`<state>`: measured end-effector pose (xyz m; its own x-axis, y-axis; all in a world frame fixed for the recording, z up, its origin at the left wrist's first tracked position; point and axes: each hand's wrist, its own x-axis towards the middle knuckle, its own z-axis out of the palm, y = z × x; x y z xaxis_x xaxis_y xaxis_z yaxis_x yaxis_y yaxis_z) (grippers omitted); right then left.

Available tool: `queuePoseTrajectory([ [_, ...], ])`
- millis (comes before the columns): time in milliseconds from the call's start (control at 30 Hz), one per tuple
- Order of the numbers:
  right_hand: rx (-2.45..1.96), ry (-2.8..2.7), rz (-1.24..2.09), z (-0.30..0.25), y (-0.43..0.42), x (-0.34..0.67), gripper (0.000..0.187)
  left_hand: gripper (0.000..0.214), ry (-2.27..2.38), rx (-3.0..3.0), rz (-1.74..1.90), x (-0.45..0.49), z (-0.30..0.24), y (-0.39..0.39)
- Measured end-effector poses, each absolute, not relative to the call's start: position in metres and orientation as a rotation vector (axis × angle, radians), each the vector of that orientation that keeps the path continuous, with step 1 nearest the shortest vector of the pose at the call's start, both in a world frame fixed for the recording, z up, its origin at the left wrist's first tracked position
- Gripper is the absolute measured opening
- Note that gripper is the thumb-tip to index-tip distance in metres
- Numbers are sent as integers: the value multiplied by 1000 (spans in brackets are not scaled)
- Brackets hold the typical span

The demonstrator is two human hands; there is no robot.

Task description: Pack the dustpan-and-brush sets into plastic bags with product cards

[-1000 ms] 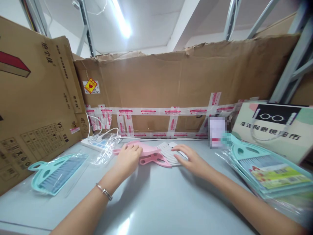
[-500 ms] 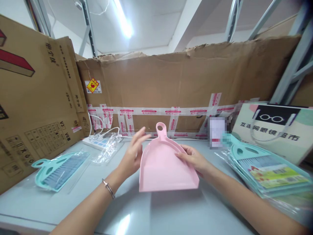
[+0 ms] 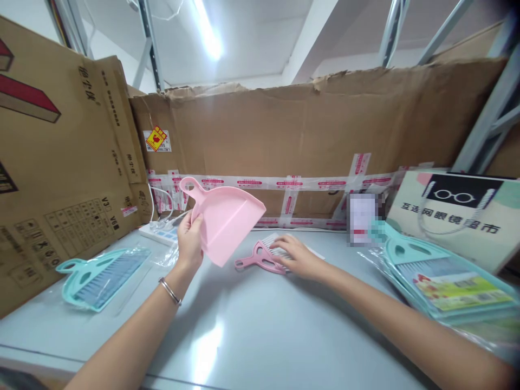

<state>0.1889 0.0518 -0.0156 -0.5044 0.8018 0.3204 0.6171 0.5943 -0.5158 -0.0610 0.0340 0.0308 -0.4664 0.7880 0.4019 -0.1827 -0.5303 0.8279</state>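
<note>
My left hand [image 3: 189, 238] is closed on the side edge of a pink dustpan [image 3: 229, 219], lifted above the table and tilted, its looped handle toward the upper left. On the table to its right lies a pink hand brush [image 3: 264, 257] with pale bristles and a looped handle pointing left. Over the bristle end rests my right hand [image 3: 298, 257], fingers apart and slightly bent, thumb near the brush head. Whether it presses on the brush is hard to tell, and part of the bristles is hidden beneath it.
Packaged turquoise dustpan sets lie at left [image 3: 103, 279] and in a stack at right [image 3: 442, 276]. Behind stand a power strip [image 3: 158, 234], cardboard [image 3: 304, 130], a paper bag [image 3: 455, 211] and a blurred-out upright object [image 3: 363, 219]. A large carton [image 3: 69, 162] borders the left.
The dustpan has moved left and up, turned, and passed from my right hand into my left. My right hand has shifted to the brush, which the dustpan no longer hides.
</note>
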Motion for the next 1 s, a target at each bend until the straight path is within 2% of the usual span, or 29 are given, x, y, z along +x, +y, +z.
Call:
queuePoseTrajectory([
  [167, -1187, -2762, 450, 0, 79, 163, 57, 28, 951, 1055, 2082, -62, 31, 36],
  [300, -1192, -2989, 430, 5, 104, 141, 64, 27, 938, 1037, 2133, -65, 31, 37],
  [367, -1190, -3037, 397, 5, 113, 134, 60, 25, 947, 1031, 2159, -68, 31, 39],
  [533, -1123, -3023, 323, 9, 105, 128, 35, 26, 946, 1050, 2208, -73, 32, 41],
  [700, -921, -2765, 253, 34, 83, 143, 24, 29, 920, 1037, 2305, -73, 36, 39],
  [867, -819, -2287, 287, 64, 65, 168, 16, 28, 884, 953, 2414, -74, 40, 37],
  [1000, -896, -1864, 434, 77, 48, 182, 22, 27, 921, 991, 2372, -74, 38, 39],
])
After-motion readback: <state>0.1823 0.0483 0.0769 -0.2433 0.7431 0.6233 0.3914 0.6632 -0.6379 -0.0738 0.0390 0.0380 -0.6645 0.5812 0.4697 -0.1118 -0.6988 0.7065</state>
